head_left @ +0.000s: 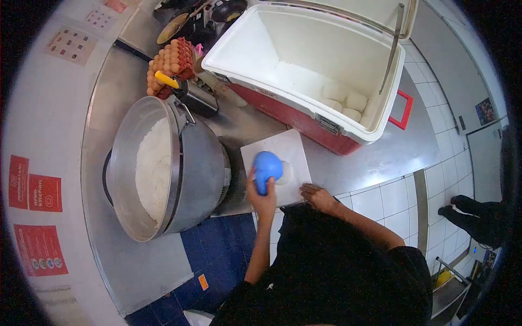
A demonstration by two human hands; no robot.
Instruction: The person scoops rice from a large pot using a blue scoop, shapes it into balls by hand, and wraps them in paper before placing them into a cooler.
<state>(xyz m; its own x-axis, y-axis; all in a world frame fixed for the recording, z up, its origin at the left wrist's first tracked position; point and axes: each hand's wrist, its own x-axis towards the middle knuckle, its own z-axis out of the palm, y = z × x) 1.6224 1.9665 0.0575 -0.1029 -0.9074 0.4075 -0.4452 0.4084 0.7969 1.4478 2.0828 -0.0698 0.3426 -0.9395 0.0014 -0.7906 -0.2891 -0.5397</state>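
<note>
My left hand is closed around the lower part of a blue scoop-like tool with a rounded head. The tool is over a pale square board on the steel counter. Just right of the blue head, a round white mound lies on the board, partly hidden by the tool. My right hand rests at the board's near right corner, fingers stretched out, holding nothing that I can see. To the left stands a large metal pot, full of white food that looks like rice.
Behind the board, an open red and white cooler box holds several white rounded lumps. Brown eggs on red trays and a dark container with a yellow handle sit back left. A person's dark-clothed legs show at right.
</note>
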